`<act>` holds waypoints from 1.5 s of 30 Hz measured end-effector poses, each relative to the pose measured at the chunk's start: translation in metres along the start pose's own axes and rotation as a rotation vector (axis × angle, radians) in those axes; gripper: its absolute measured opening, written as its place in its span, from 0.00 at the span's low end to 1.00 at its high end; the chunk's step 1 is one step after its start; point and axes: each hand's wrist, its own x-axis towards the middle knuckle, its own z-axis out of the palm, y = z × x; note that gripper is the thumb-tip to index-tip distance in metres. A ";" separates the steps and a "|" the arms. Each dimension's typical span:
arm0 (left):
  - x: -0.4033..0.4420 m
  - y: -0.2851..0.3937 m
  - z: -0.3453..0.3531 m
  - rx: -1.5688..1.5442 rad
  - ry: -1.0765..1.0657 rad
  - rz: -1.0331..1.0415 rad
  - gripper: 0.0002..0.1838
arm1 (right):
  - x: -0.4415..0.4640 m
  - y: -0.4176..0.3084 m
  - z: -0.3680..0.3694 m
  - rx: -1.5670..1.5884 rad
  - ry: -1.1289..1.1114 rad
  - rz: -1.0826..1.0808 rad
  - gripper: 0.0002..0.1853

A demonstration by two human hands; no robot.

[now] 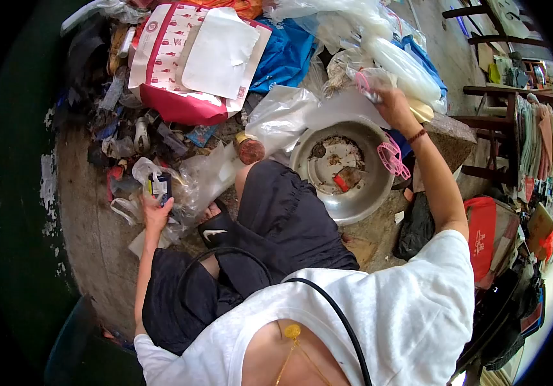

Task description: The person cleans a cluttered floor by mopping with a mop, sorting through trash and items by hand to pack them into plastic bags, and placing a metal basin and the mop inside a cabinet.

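Observation:
My left hand grips a small dark blue box with a pale label. Crumpled clear plastic bags lie around it. At the upper right, my right hand is closed on a piece of clear plastic with a pink band; its exact kind is hard to make out. Below that hand stands a wide metal basin with dirt, scraps and a red piece inside. A pink openwork plastic item rests at the basin's right rim. A sheet of clear plastic stretches along the basin's far edge.
A pink and white bag bearing a white card stands at the back. Mixed scrap is heaped on the left. Clear bags and a blue bag lie behind the basin. Wooden chairs are at right.

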 end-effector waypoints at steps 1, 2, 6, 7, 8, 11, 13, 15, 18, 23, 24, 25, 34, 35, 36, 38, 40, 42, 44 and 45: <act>0.001 -0.002 0.001 -0.004 0.003 -0.002 0.31 | 0.015 -0.008 -0.001 0.221 0.122 0.027 0.11; 0.002 -0.003 0.002 -0.065 -0.025 0.063 0.31 | 0.032 -0.024 -0.008 0.426 0.093 0.150 0.12; 0.004 0.001 -0.001 -0.110 -0.114 0.002 0.31 | 0.109 -0.074 0.029 1.036 0.112 0.289 0.11; 0.007 -0.023 0.000 -0.062 -0.020 0.075 0.32 | 0.131 -0.086 0.050 1.194 0.134 0.303 0.10; 0.006 -0.028 0.000 -0.073 -0.005 0.074 0.32 | 0.146 -0.102 0.067 1.352 0.154 0.318 0.09; 0.002 -0.013 0.001 -0.020 0.022 0.099 0.33 | 0.180 -0.134 0.135 1.477 -0.017 0.299 0.12; 0.001 -0.008 0.001 -0.031 0.026 0.163 0.33 | 0.192 -0.156 0.169 1.102 -0.152 0.469 0.22; 0.001 -0.013 0.001 -0.066 0.031 0.137 0.34 | 0.191 -0.174 0.196 0.736 0.159 0.479 0.36; 0.001 -0.012 -0.003 -0.015 0.010 0.148 0.38 | 0.192 -0.187 0.202 0.824 0.073 0.792 0.55; -0.002 0.002 0.001 -0.134 0.069 0.177 0.37 | 0.213 -0.199 0.212 0.900 0.149 1.023 0.61; 0.000 -0.009 0.000 -0.093 0.044 0.153 0.37 | 0.216 -0.201 0.208 0.965 0.167 1.050 0.59; 0.003 -0.023 0.001 -0.052 0.018 0.130 0.37 | 0.217 -0.202 0.203 1.030 0.186 1.078 0.57; 0.014 0.026 -0.008 0.301 0.008 0.071 0.40 | 0.207 -0.227 0.184 2.002 -0.188 0.749 0.21; 0.020 0.032 -0.012 0.302 0.006 0.076 0.40 | 0.202 -0.234 0.169 1.966 -0.097 0.692 0.22; 0.026 0.040 -0.014 0.338 -0.038 0.033 0.41 | 0.200 -0.238 0.161 1.905 -0.017 0.663 0.21; 0.036 0.055 -0.025 0.365 -0.150 -0.013 0.41 | 0.193 -0.238 0.146 1.768 0.109 0.627 0.19; 0.037 0.079 -0.037 0.408 -0.164 0.014 0.42 | 0.178 -0.237 0.114 1.610 0.150 0.611 0.17; 0.031 0.111 -0.050 0.503 -0.196 -0.010 0.40 | 0.162 -0.233 0.087 1.496 0.168 0.553 0.16; 0.017 0.153 -0.068 0.536 -0.231 -0.076 0.42 | 0.144 -0.228 0.053 1.310 0.180 0.428 0.15; 0.009 0.173 -0.077 0.568 -0.260 -0.143 0.43 | 0.132 -0.227 0.034 1.312 0.189 0.434 0.15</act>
